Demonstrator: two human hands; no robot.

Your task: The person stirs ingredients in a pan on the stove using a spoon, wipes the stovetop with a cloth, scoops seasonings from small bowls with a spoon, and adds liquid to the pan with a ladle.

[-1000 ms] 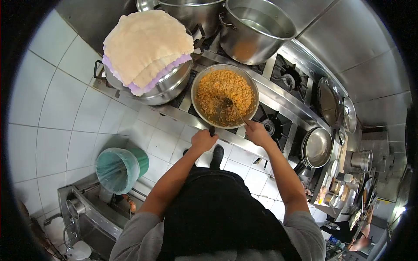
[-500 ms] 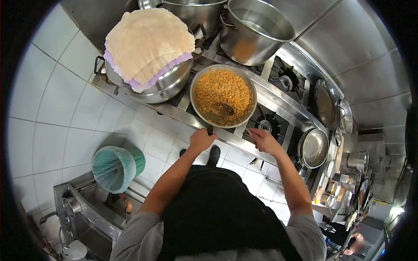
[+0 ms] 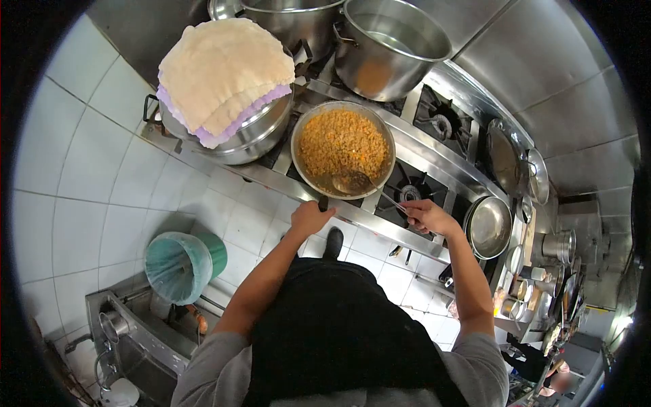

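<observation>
Pan (image 3: 391, 157) at your twelve o'clock; left hand (image 3: 311, 219) wrapped round its handle (image 3: 323, 202), right hand (image 3: 430, 218) pinching the spoon (image 3: 351, 181), head at the pan's six. If your left grip slackens, a hard push could spill food (image 3: 342, 139)

A commercial-looking kitchen is indicated by the long steel stove (image 3: 424, 144), on which large pots (image 3: 366, 61) and a pan (image 3: 323, 182) of orange-brown food (image 3: 342, 142) are set. The wall behind the stove is clad in metal panels (image 3: 542, 71); white tiles (image 3: 91, 156) are seen left of it. Frying pans (image 3: 491, 228) are stacked toward its right end, and a sink (image 3: 152, 366) and lined bin (image 3: 178, 268) are placed across from it
</observation>
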